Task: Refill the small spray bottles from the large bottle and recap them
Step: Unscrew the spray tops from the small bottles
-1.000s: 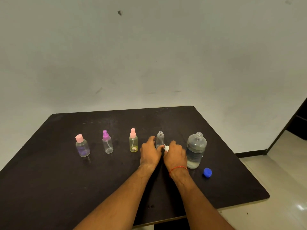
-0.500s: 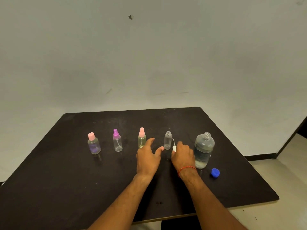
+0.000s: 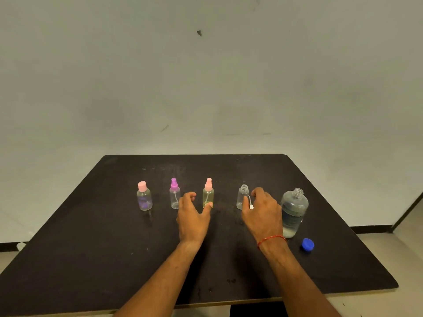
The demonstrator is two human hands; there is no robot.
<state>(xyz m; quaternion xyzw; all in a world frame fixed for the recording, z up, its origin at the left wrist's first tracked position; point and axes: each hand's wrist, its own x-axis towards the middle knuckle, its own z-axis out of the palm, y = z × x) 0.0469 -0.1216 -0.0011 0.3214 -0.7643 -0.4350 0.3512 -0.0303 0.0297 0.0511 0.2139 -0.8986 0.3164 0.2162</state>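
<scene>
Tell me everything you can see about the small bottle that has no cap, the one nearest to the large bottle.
The uncapped small bottle is clear plastic with a round body, a narrower shoulder and an open threaded neck. It stands upright on the black table, last in the row of small bottles, between the yellowish bottle and the large bottle. It looks nearly empty. The right hand is close beside it with a white spray head and thin tube; actual contact cannot be judged.

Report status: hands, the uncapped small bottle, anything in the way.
Left hand open, empty, beside yellow bottle. Right hand holds white spray top next to uncapped small bottle. Large bottle open, blue cap on table. Nothing blocking.
</scene>
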